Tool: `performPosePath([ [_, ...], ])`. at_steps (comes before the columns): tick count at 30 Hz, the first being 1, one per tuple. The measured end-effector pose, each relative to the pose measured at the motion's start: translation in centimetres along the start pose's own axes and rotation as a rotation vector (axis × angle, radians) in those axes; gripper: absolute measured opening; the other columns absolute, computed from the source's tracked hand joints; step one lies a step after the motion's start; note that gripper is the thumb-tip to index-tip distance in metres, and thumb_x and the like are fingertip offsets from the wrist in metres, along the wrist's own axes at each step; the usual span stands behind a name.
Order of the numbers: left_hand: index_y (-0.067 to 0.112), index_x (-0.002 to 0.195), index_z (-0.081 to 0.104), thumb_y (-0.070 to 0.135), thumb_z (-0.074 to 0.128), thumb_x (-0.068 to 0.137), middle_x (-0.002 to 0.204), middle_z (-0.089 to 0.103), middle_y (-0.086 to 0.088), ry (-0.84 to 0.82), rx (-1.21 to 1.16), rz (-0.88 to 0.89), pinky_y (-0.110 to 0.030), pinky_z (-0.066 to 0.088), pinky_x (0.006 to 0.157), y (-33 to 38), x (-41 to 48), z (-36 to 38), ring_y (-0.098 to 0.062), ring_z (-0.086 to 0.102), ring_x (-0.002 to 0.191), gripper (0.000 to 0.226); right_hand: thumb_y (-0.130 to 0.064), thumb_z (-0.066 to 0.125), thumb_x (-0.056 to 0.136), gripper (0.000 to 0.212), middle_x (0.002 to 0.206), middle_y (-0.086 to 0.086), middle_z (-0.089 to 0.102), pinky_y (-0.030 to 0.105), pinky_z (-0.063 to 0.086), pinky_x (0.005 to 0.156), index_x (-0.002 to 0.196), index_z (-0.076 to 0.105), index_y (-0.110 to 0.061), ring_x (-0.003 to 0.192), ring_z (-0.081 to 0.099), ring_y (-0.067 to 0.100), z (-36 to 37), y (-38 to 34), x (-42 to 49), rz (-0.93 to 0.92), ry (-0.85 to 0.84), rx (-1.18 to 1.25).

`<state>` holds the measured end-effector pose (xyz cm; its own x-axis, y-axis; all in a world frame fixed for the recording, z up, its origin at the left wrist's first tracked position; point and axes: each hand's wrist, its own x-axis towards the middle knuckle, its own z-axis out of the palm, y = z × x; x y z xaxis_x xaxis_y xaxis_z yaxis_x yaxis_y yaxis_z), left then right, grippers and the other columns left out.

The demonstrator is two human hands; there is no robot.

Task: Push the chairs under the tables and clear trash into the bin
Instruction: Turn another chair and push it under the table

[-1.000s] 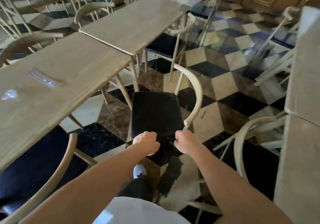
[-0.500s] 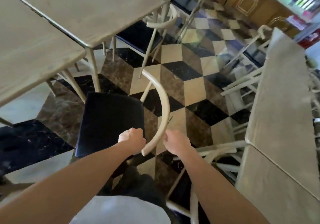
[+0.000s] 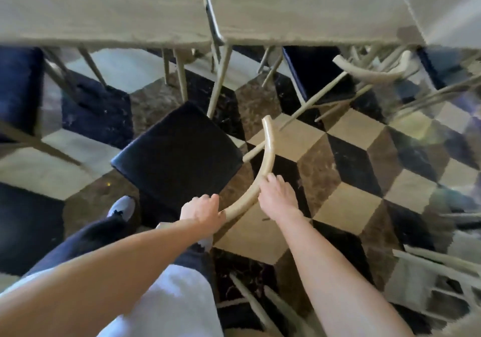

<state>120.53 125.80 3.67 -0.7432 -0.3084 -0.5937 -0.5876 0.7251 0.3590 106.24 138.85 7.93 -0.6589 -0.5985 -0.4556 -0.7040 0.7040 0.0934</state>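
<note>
A wooden chair with a black seat (image 3: pixel 177 152) and a curved pale backrest (image 3: pixel 263 170) stands on the checkered floor just in front of me. My left hand (image 3: pixel 201 209) grips the near end of the backrest. My right hand (image 3: pixel 277 197) holds the same rail a little further along. The seat's far corner points at the legs of two light wooden tables (image 3: pixel 109 6) that fill the top of the view, edge to edge. No trash or bin is in view.
Another black-seated chair (image 3: pixel 312 71) sits partly under the right table, its curved back (image 3: pixel 369 72) sticking out. A dark seat (image 3: pixel 18 89) shows at far left. More chair legs (image 3: pixel 429 266) crowd the lower right. My shoe (image 3: pixel 122 206) is beside the chair.
The chair has swung round and moved closer to the tables, its seat now pointing at their legs. My view has turned to face the tables' edge. Both hands still hold the backrest.
</note>
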Motion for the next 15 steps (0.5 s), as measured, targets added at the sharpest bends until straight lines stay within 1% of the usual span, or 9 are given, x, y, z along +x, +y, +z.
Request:
performPosePath([
  [2,0.02,0.104,0.05,0.05,0.047,0.097,0.108,0.058,-0.004,0.016,-0.012,-0.07,-0.039,0.045,0.073,1.7,0.1,1.5,-0.028,0.056,0.103,0.031,-0.033,0.055,0.101,0.038,0.129,0.008,0.055,0.033,0.046,0.083,0.135,0.051,-0.016,0.108,0.055,0.023,0.3,1.8,1.6,-0.137,0.002,-0.008],
  [3,0.019,0.109,0.051,0.049,0.046,0.097,0.11,0.057,-0.004,0.027,-0.024,-0.094,-0.04,0.044,0.076,2.5,0.2,2.1,-0.028,0.054,0.106,0.033,-0.038,0.055,0.1,0.041,0.132,0.009,0.053,0.036,0.047,0.087,0.135,0.051,-0.016,0.114,0.054,0.025,0.6,2.5,2.4,-0.21,-0.013,-0.011],
  [5,0.018,0.114,0.051,0.048,0.043,0.098,0.112,0.056,-0.004,0.071,-0.035,-0.116,-0.041,0.042,0.078,3.7,0.7,3.3,-0.029,0.052,0.106,0.035,-0.045,0.056,0.099,0.046,0.138,0.012,0.05,0.041,0.047,0.096,0.135,0.052,-0.017,0.126,0.05,0.029,1.1,3.3,3.9,-0.362,-0.058,-0.072],
  [7,0.018,0.115,0.05,0.05,0.041,0.098,0.11,0.056,-0.005,0.113,-0.017,-0.121,-0.041,0.041,0.079,4.5,1.4,4.4,-0.028,0.052,0.103,0.038,-0.054,0.056,0.096,0.05,0.14,0.012,0.05,0.043,0.045,0.101,0.132,0.056,-0.019,0.132,0.047,0.03,1.6,4.0,5.1,-0.505,-0.074,-0.191],
  [9,0.019,0.117,0.049,0.054,0.041,0.098,0.11,0.056,-0.004,0.127,-0.012,-0.129,-0.041,0.042,0.08,4.9,2.2,5.3,-0.027,0.053,0.101,0.041,-0.06,0.057,0.093,0.051,0.132,0.009,0.056,0.043,0.045,0.101,0.124,0.061,-0.019,0.127,0.05,0.028,1.9,4.9,6.2,-0.592,-0.051,-0.285],
  [11,0.02,0.118,0.049,0.058,0.043,0.097,0.111,0.056,-0.003,0.112,-0.002,-0.149,-0.04,0.041,0.081,4.9,3.0,6.2,-0.027,0.053,0.102,0.044,-0.064,0.055,0.091,0.053,0.126,0.006,0.06,0.043,0.042,0.104,0.12,0.063,-0.02,0.122,0.053,0.025,2.6,5.8,7.6,-0.647,-0.028,-0.318],
  [13,0.02,0.117,0.049,0.06,0.043,0.097,0.112,0.057,-0.004,0.096,0.019,-0.158,-0.04,0.041,0.082,4.6,3.8,6.8,-0.027,0.053,0.103,0.046,-0.07,0.051,0.09,0.058,0.121,0.003,0.061,0.045,0.038,0.108,0.118,0.063,-0.021,0.119,0.055,0.023,3.4,6.5,9.1,-0.706,-0.021,-0.341],
  [15,0.02,0.117,0.049,0.064,0.041,0.097,0.112,0.058,-0.003,0.074,0.009,-0.154,-0.042,0.044,0.085,4.2,4.3,7.3,-0.027,0.055,0.103,0.049,-0.076,0.042,0.087,0.065,0.114,0.001,0.063,0.049,0.034,0.112,0.112,0.064,-0.021,0.114,0.057,0.022,4.1,7.0,10.4,-0.758,-0.016,-0.356],
])
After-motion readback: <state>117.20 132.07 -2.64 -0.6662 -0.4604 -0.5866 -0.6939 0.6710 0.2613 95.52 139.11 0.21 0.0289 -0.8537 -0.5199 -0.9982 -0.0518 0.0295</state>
